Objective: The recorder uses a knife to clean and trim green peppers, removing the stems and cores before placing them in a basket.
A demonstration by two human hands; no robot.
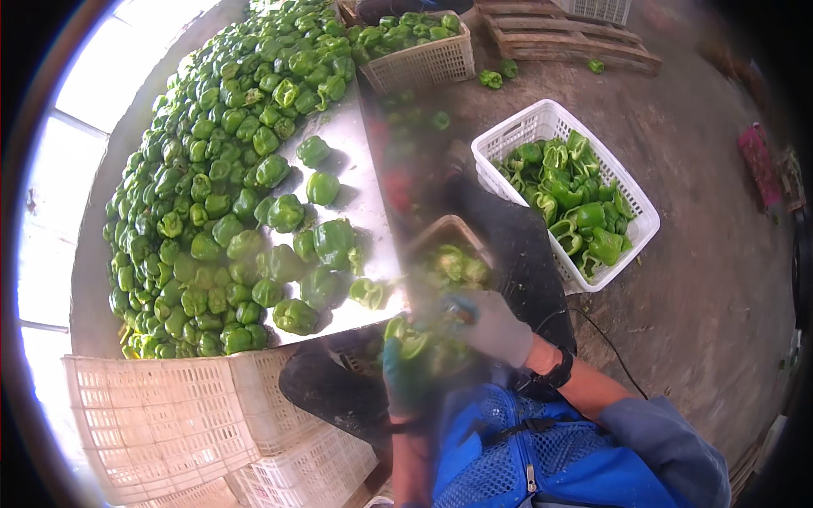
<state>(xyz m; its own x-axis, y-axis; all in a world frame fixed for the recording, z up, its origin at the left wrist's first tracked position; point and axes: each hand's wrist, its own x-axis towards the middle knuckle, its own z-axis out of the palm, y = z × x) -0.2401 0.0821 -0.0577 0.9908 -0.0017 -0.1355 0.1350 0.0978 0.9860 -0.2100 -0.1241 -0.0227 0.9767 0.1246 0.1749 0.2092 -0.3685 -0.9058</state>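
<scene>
The left hand [396,368], in a teal-coated work glove, grasps a glossy green bell pepper, cut open [410,340], its thumb side along the pepper's left edge. The right hand [498,326], in a pale grey knitted glove with teal fingertips, is curled at two o'clock of it; blur hides whether those fingers grip anything.

The pepper sits in front of the blue mesh-panelled vest [521,444]. It should be light, with firm but snappable walls and slick skin; cupping the outer shoulder would likely hold best, since squeezing the cut rim could crack it. Its outside is bright green, its hollow inside paler; finer detail is smeared.

At twelve o'clock from the hands, a small tan open-topped container [446,223] holds pale green pieces. Between one and two o'clock stands a white perforated plastic crate [631,254] of cut green peppers. At ten o'clock, a big heap of whole green peppers [212,212] covers much of a shiny metal tabletop [354,152].
</scene>
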